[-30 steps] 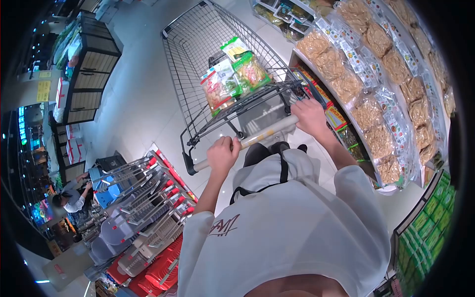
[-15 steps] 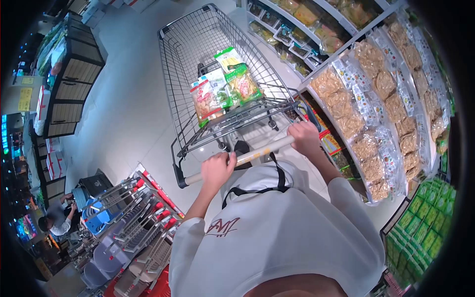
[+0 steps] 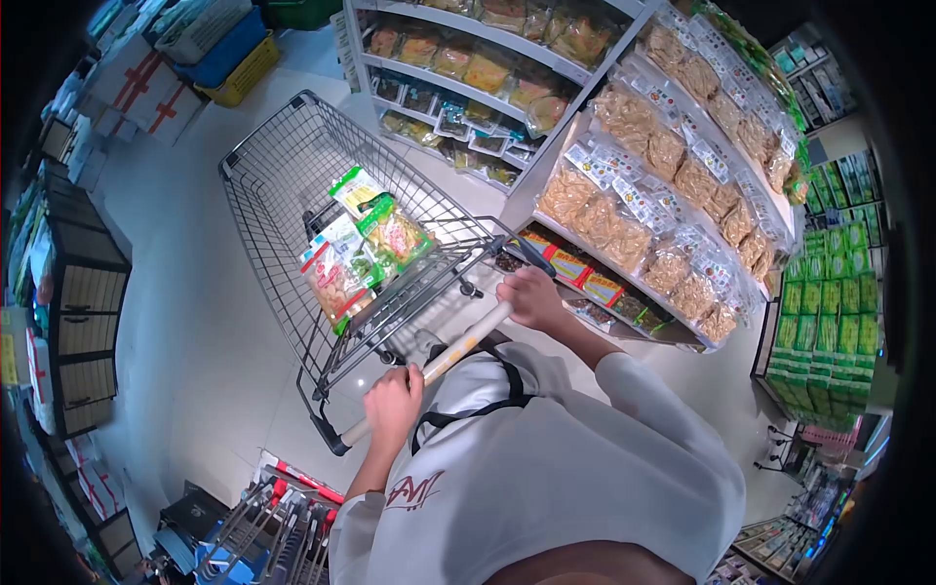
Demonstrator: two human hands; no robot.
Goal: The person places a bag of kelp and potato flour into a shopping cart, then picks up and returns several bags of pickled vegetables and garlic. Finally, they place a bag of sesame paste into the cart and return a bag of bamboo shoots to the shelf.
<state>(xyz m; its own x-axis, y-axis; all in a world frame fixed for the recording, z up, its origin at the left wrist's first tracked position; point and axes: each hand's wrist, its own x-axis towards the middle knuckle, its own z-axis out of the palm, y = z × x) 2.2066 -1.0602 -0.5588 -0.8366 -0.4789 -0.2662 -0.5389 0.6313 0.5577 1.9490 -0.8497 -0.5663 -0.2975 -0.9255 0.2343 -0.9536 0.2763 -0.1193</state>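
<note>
Ahead of me stands a wire shopping cart (image 3: 255,200), angled toward the upper left. Its pale handle bar (image 3: 458,353) runs across in front of my waist. My left hand (image 3: 393,402) is wrapped round the bar near its left end. Toward the other end, my right hand (image 3: 531,298) is closed on the same bar. Several food packets lie in the basket, among them a red-and-white packet (image 3: 333,283) and a green packet (image 3: 398,234). What is inside the packets is hard to make out.
Shelves of bagged tan dried food (image 3: 624,229) rise close on my right. Green packs (image 3: 829,312) are stacked farther right. Dark cabinets (image 3: 90,312) line the left. Parked carts (image 3: 278,526) stand at lower left. A yellow crate (image 3: 246,73) sits at the upper left.
The cart and both hands have shifted left and slightly down in view, with the cart turned further left. More shelving shows at right. Both hands stay on the bar.
</note>
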